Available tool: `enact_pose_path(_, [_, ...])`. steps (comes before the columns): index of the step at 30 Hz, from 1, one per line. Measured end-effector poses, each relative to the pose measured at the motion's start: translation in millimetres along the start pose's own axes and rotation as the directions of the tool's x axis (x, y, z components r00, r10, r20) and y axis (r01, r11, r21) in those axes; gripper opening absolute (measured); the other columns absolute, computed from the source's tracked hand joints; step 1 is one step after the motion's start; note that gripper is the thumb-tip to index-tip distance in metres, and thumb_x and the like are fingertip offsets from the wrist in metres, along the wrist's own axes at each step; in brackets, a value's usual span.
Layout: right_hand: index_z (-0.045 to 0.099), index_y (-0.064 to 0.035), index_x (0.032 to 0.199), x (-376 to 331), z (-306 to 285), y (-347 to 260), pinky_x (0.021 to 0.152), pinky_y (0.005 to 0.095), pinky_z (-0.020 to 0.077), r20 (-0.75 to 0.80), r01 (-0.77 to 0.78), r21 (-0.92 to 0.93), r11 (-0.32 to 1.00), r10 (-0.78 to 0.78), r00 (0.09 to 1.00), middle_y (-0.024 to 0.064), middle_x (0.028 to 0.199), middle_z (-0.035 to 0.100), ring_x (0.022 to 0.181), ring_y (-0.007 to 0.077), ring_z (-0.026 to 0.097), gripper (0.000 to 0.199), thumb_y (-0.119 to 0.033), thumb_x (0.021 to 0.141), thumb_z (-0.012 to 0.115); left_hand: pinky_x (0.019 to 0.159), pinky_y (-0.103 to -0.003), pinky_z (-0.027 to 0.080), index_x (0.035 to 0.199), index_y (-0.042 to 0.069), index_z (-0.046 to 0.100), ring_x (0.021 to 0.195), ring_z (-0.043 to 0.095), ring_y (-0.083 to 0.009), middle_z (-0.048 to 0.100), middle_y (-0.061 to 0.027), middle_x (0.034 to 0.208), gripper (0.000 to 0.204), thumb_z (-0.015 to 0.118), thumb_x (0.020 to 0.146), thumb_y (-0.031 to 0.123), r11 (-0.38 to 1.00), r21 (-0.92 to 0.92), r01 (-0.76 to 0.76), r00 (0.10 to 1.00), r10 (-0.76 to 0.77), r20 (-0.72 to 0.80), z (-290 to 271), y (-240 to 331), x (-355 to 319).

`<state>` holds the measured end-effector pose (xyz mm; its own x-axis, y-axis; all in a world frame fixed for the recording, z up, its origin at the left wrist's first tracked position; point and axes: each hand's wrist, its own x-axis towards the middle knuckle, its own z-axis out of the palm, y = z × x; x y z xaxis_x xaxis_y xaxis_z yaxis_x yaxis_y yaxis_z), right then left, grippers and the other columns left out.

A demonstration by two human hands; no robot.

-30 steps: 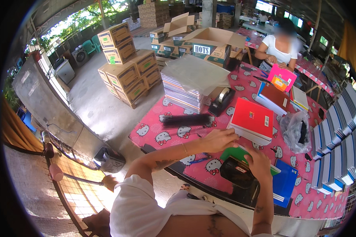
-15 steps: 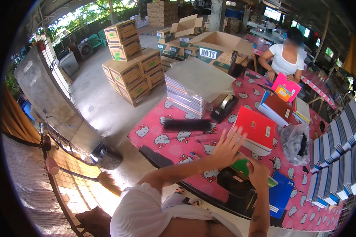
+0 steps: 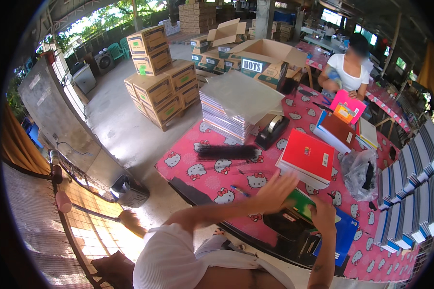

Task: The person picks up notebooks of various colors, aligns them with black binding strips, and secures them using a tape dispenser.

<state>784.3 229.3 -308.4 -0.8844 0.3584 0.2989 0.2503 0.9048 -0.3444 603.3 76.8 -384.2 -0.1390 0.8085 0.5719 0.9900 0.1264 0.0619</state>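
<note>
My left hand (image 3: 277,190) is over the table just in front of a stack of red-covered books (image 3: 307,156). Its fingers are stretched out, a little smeared by motion, and nothing shows in them. A green notebook (image 3: 302,204) stands tilted over a black device (image 3: 288,220) at the table's near edge. Curled round the notebook's right side is my right hand (image 3: 324,215), partly hiding it. Blue-covered notebooks (image 3: 341,236) lie under and beside my right wrist. A pen (image 3: 240,191) rests to the left of my left hand.
Black binding coils (image 3: 226,152), a tape dispenser (image 3: 273,131) and a tall notebook stack (image 3: 226,113) lie beyond. A plastic bag (image 3: 360,176) and blue-and-white book stacks (image 3: 407,192) are at right. Across the table, a person (image 3: 348,72) handles a pink folder (image 3: 348,107).
My left hand has dropped toward me, off the red books' edge. My right hand has shifted slightly right, and more of the green notebook shows. The person opposite has moved an arm.
</note>
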Motion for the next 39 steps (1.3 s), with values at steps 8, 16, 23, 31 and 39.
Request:
enact_pose_path(8, [0.068, -0.0136, 0.118, -1, 6, 4, 0.072, 0.0480, 0.0509, 0.125, -0.079, -0.053, 0.995, 0.085, 0.989, 0.0184, 0.087, 0.070, 0.083, 0.0403, 0.067, 0.037, -0.017, 0.082, 0.074, 0.117, -0.058, 0.022, 0.148, -0.005, 0.035, 0.148, 0.026, -0.0395, 0.030, -0.0254, 0.157, 0.086, 0.056, 0.091, 0.055, 0.999, 0.043, -0.021, 0.999, 0.023, -0.048, -16, 2, 31])
enact_pose_path(16, [0.068, -0.0124, 0.116, 3, -3, 4, 0.072, 0.0523, 0.0504, 0.201, -0.131, 0.032, 0.991, 0.122, 0.972, 0.0197, 0.089, 0.069, 0.085, 0.0431, 0.066, 0.035, -0.018, 0.082, 0.075, 0.118, -0.060, 0.019, 0.149, -0.006, 0.033, 0.149, 0.025, -0.0390, 0.030, -0.0261, 0.157, 0.088, 0.053, 0.091, 0.057, 0.997, 0.025, -0.070, 0.997, 0.071, -0.036, -20, 17, 48])
enact_pose_path(23, [0.061, -0.0119, 0.127, -1, 9, 6, 0.072, 0.0546, 0.0496, 0.075, -0.011, 0.024, 1.000, 0.009, 0.997, 0.0209, 0.090, 0.069, 0.086, 0.0439, 0.066, 0.049, -0.017, 0.080, 0.076, 0.118, -0.055, 0.021, 0.150, -0.004, 0.032, 0.148, 0.027, -0.0367, 0.031, -0.0223, 0.158, 0.085, 0.051, 0.093, 0.056, 0.986, -0.047, -0.160, 0.985, 0.163, 0.058, -4, 27, 30])
enact_pose_path(31, [0.023, -0.0145, 0.157, -27, -27, -19, 0.067, 0.0491, 0.0547, -0.190, 0.083, -0.289, 0.954, -0.142, 0.971, 0.0210, 0.118, 0.065, 0.086, 0.0409, 0.069, 0.101, -0.018, 0.075, 0.082, 0.115, -0.057, 0.025, 0.147, -0.005, 0.036, 0.142, 0.036, -0.0365, 0.039, -0.0241, 0.151, 0.074, 0.054, 0.096, 0.046, 0.989, -0.022, -0.146, 0.966, 0.147, 0.212, -29, 59, -3])
enact_pose_path(39, [0.051, -0.0077, 0.145, -80, 14, 68, 0.057, 0.0263, 0.0536, 0.183, -0.346, 0.848, 0.402, 0.391, 0.902, 0.0081, 0.112, 0.067, 0.085, 0.0160, 0.066, 0.074, -0.009, 0.078, 0.082, 0.110, -0.048, 0.033, 0.097, 0.012, 0.065, 0.096, 0.065, -0.0208, 0.066, -0.0003, 0.090, 0.023, 0.068, 0.090, 0.034, 0.925, -0.321, -0.205, 0.977, 0.215, -0.004, -31, 29, 56])
